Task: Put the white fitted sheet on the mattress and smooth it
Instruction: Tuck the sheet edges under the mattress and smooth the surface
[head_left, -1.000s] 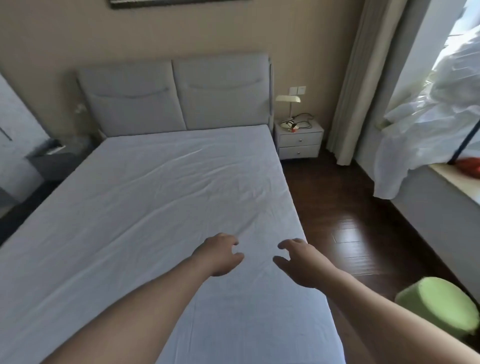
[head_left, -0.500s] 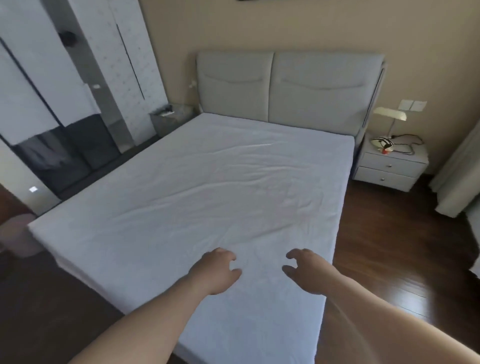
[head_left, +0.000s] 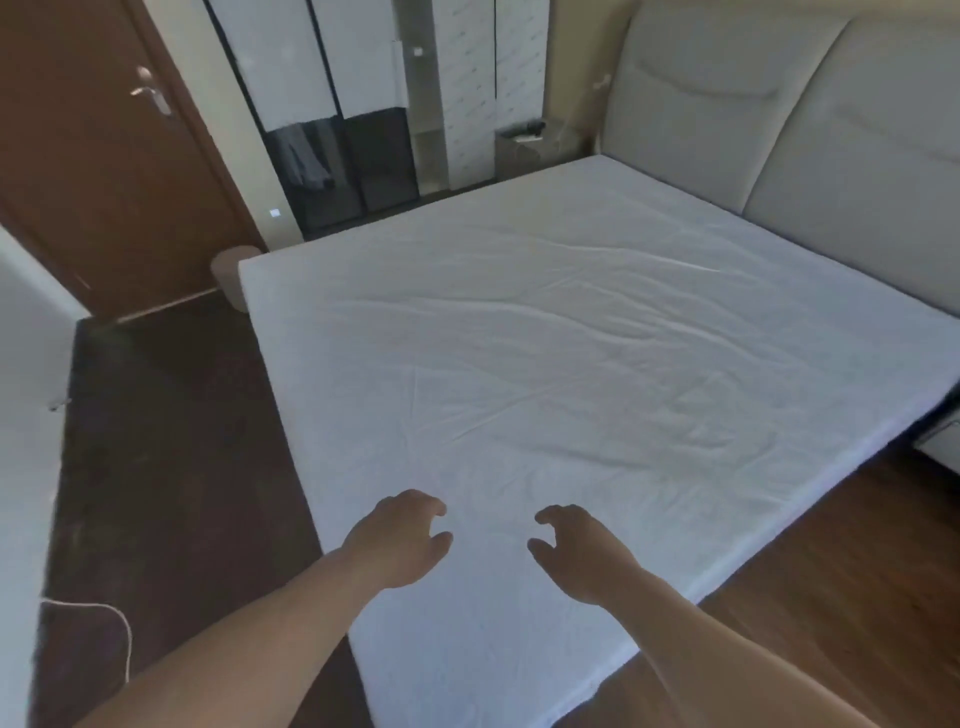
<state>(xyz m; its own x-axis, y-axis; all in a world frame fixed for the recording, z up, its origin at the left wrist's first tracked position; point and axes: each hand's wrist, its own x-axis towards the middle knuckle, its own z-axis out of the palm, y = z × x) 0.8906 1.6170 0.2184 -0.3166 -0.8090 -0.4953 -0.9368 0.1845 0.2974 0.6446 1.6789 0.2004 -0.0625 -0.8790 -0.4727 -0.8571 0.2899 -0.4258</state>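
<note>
The white fitted sheet (head_left: 597, 353) covers the whole top of the mattress, pulled over its near corner and sides, with shallow creases running across the middle. My left hand (head_left: 400, 543) and my right hand (head_left: 582, 556) hover side by side just over the sheet near the bed's foot corner. Both have loosely curled fingers and hold nothing. I cannot tell whether the fingertips touch the cloth.
A grey padded headboard (head_left: 779, 124) stands at the far right. Dark wood floor (head_left: 166, 467) runs along the bed's left side, with a brown door (head_left: 104, 171), a wardrobe (head_left: 353, 104) and a small round bin (head_left: 228, 273). A white cable (head_left: 117, 629) lies on the floor.
The view has swung left: the nightstand, curtain and window have left the frame, the door and wardrobe have come in. Both hands keep the same loose pose over the sheet.
</note>
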